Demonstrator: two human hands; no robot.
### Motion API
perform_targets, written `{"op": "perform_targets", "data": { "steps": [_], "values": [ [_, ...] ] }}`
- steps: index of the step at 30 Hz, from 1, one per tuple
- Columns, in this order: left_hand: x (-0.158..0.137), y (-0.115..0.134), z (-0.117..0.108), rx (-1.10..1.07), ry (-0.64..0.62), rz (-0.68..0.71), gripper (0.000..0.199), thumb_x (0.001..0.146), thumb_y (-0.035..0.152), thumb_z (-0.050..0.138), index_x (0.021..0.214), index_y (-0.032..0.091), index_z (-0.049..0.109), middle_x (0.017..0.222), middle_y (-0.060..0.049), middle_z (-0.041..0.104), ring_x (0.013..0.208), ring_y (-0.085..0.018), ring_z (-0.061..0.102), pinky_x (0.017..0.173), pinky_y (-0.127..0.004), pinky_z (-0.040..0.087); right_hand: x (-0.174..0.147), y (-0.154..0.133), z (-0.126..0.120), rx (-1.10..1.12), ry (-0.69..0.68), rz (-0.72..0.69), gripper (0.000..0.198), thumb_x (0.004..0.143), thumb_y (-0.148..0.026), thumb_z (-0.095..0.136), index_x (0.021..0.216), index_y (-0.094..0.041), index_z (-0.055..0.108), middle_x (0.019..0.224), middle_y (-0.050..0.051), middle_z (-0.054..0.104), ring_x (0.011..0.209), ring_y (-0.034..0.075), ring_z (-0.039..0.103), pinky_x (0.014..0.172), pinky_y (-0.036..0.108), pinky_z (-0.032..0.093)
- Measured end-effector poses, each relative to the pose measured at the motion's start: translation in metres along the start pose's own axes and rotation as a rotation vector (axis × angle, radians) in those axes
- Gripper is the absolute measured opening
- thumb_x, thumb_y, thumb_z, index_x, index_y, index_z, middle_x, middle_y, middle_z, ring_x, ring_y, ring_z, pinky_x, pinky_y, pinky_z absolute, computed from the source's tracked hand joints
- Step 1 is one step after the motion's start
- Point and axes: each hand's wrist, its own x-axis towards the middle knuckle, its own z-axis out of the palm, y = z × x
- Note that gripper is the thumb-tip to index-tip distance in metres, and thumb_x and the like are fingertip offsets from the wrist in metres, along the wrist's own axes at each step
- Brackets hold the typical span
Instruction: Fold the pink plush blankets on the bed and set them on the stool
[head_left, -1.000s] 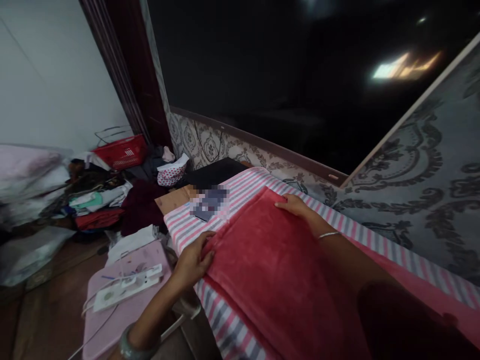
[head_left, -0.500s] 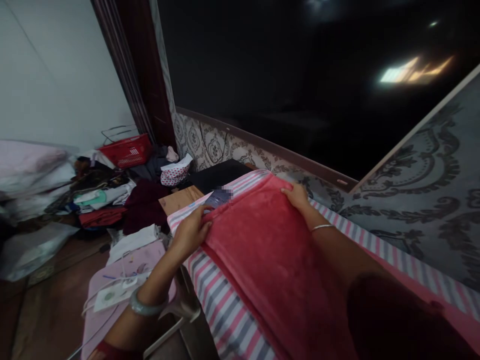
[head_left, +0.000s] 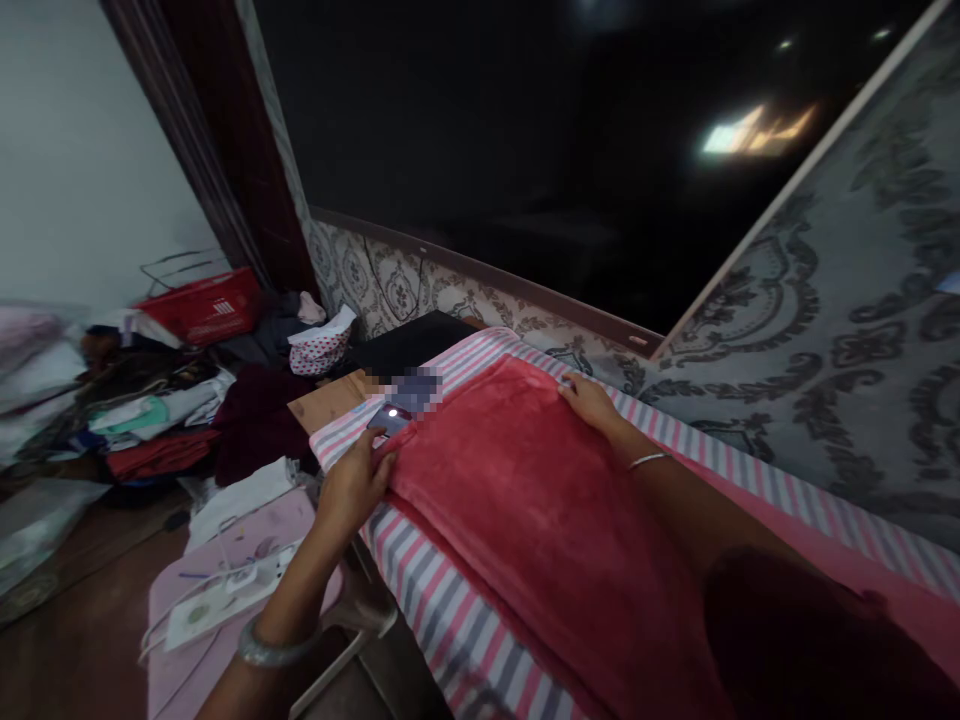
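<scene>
L hand (head_left: pixel 349 492): thumb + fingers nearly together, pinching the L corner of the far edge of the red cloth (head_left: pixel 517 480). R hand (head_left: pixel 596 408) is at the other end of that edge, fingers bent w/ only a small gap, tips touching the cloth; can't tell if they've actually got a grip. Bangle on each wrist btw. Cloth's lying flat-ish on the striped sheet (head_left: pixel 435 575), running from the hands back twd the person. Just past the L fingers there's a phone (head_left: pixel 384 424) on the sheet, partly pixelated. Lower L = pink stool (head_left: pixel 300 512) w/ a power strip (head_left: pixel 214 612) + cords on it. Further out, L side: clothes pile (head_left: pixel 161 455) & red basket (head_left: pixel 214 308). Big dark TV (head_left: pixel 487 150) on the patterned wall (head_left: pixel 810 330) behind.
</scene>
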Motion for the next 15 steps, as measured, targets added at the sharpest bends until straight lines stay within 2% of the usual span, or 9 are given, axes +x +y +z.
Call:
{"op": "perform_targets", "data": {
  "steps": [3, 5, 7, 9, 11, 15],
  "values": [
    [-0.002, -0.007, 0.0, 0.036, 0.036, 0.021, 0.049, 0.092, 0.04, 0.046, 0.136, 0.021, 0.054, 0.114, -0.012, 0.073, 0.104, -0.031, 0.07, 0.085, -0.038, 0.054, -0.033, 0.03, -0.016, -0.036, -0.002, 0.07, 0.049, 0.1, -0.031, 0.047, 0.145, -0.013, 0.054, 0.133, 0.018, 0.067, 0.122, 0.031, 0.063, 0.1, 0.04, 0.047],
    [-0.003, -0.006, -0.003, 0.115, 0.141, 0.076, 0.049, 0.091, 0.04, 0.045, 0.134, 0.017, 0.057, 0.116, -0.017, 0.07, 0.106, -0.035, 0.067, 0.089, -0.045, 0.053, -0.062, 0.052, -0.027, -0.066, 0.003, 0.11, 0.052, 0.097, -0.031, 0.051, 0.146, -0.013, 0.053, 0.135, 0.02, 0.066, 0.125, 0.035, 0.06, 0.102, 0.045, 0.047],
    [-0.002, 0.003, -0.005, 0.186, 0.27, 0.18, 0.049, 0.091, 0.039, 0.045, 0.13, 0.013, 0.06, 0.122, -0.022, 0.066, 0.111, -0.039, 0.063, 0.096, -0.052, 0.05, -0.096, 0.074, -0.037, -0.096, 0.012, 0.108, 0.054, 0.095, -0.031, 0.055, 0.146, -0.014, 0.054, 0.138, 0.02, 0.064, 0.128, 0.036, 0.058, 0.104, 0.047, 0.046],
    [0.0, 0.022, -0.003, 0.168, 0.309, 0.326, 0.047, 0.091, 0.036, 0.045, 0.129, 0.012, 0.061, 0.125, -0.023, 0.065, 0.117, -0.04, 0.06, 0.102, -0.055, 0.047, -0.136, 0.094, -0.045, -0.09, 0.029, 0.06, 0.053, 0.093, -0.029, 0.056, 0.144, -0.014, 0.056, 0.14, 0.019, 0.063, 0.13, 0.034, 0.057, 0.108, 0.046, 0.045],
    [0.004, 0.05, 0.006, 0.079, 0.236, 0.478, 0.048, 0.091, 0.033, 0.045, 0.132, 0.013, 0.059, 0.129, -0.022, 0.064, 0.122, -0.038, 0.059, 0.107, -0.053, 0.046, -0.181, 0.109, -0.053, -0.034, 0.07, 0.005, 0.05, 0.092, -0.028, 0.055, 0.141, -0.016, 0.058, 0.14, 0.017, 0.064, 0.13, 0.032, 0.058, 0.111, 0.045, 0.044],
    [0.008, 0.121, 0.043, -0.032, -0.037, 0.708, 0.057, 0.089, 0.035, 0.048, 0.142, 0.012, 0.052, 0.146, -0.02, 0.057, 0.135, -0.034, 0.055, 0.112, -0.046, 0.046, -0.282, 0.12, -0.069, 0.09, 0.206, -0.004, 0.045, 0.092, -0.028, 0.053, 0.136, -0.02, 0.063, 0.137, 0.014, 0.066, 0.127, 0.03, 0.06, 0.11, 0.049, 0.046]
  ]
}}
